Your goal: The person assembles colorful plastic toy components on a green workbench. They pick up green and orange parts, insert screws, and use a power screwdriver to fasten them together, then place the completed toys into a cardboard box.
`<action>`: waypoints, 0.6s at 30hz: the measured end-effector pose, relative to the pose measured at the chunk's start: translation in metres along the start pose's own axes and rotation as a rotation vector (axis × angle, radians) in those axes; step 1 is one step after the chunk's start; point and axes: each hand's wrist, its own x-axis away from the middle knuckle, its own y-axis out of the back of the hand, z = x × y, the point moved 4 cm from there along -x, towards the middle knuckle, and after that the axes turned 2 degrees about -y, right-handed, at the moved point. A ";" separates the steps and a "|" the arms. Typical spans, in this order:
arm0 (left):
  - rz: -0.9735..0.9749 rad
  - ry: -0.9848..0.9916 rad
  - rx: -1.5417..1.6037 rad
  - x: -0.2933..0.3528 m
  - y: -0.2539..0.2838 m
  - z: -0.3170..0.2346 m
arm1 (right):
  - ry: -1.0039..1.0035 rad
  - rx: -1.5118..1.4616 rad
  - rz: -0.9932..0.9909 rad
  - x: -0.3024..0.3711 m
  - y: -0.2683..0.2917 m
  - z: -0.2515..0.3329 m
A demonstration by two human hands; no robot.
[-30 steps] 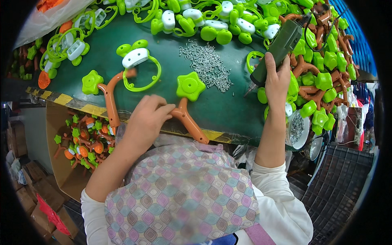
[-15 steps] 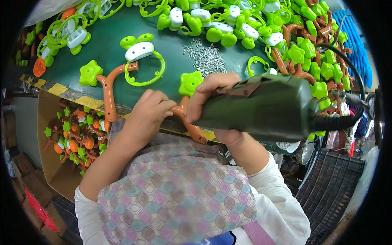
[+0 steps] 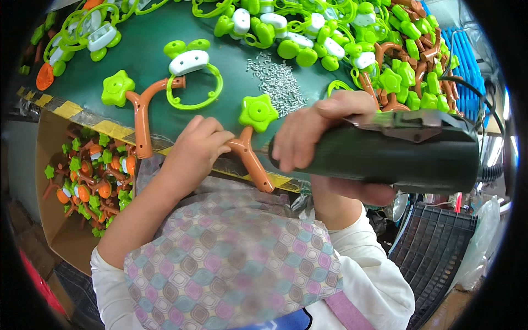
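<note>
Left hand (image 3: pixel 198 144) pinches one arm of a brown Y-shaped branch (image 3: pixel 254 165), its fingers covering that end; a green star (image 3: pixel 258 113) tops the other arm. The branch's stem crosses the striped edge tape (image 3: pixel 114 129) of a green worktable (image 3: pixel 234 102), where loose screws (image 3: pixel 275 80) lie scattered. Right hand (image 3: pixel 316 135) is wrapped around a dark green electric screwdriver (image 3: pixel 401 157), its bit out of sight. Below stand a cardboard box (image 3: pixel 47 140) of brown branches and a black gridded crate (image 3: pixel 434 236). Upper edge crops the heaped green parts (image 3: pixel 288 48).
</note>
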 end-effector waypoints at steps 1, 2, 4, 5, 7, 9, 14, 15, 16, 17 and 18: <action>-0.003 0.004 0.008 0.000 0.000 0.000 | 0.009 -0.026 -0.009 0.004 0.002 0.004; -0.003 0.003 0.009 -0.001 0.000 0.001 | 0.021 -0.049 -0.016 0.008 0.004 0.009; 0.006 0.010 0.005 0.001 0.000 0.002 | -0.059 -0.035 -0.045 0.031 0.000 0.008; 0.008 0.003 -0.003 -0.001 0.001 0.001 | -0.112 -0.019 -0.064 0.042 -0.001 0.009; 0.007 -0.009 -0.011 -0.002 0.002 0.000 | -0.211 0.008 -0.114 0.062 -0.006 0.013; 0.009 -0.022 -0.019 -0.003 0.003 -0.001 | -0.225 -0.001 -0.096 0.071 -0.008 0.010; 0.033 -0.030 -0.019 -0.003 0.004 -0.002 | -0.237 -0.002 0.021 0.076 -0.011 0.001; 0.043 -0.019 -0.016 -0.002 0.003 -0.001 | -0.184 0.075 0.087 0.072 -0.010 -0.002; 0.047 -0.019 -0.011 -0.002 0.003 0.000 | -0.190 0.113 0.084 0.068 -0.014 -0.002; 0.051 -0.019 -0.007 -0.002 0.002 0.002 | -0.196 0.149 0.080 0.066 -0.018 -0.002; 0.050 -0.021 -0.002 -0.002 0.001 0.003 | -0.204 0.186 0.078 0.063 -0.022 -0.001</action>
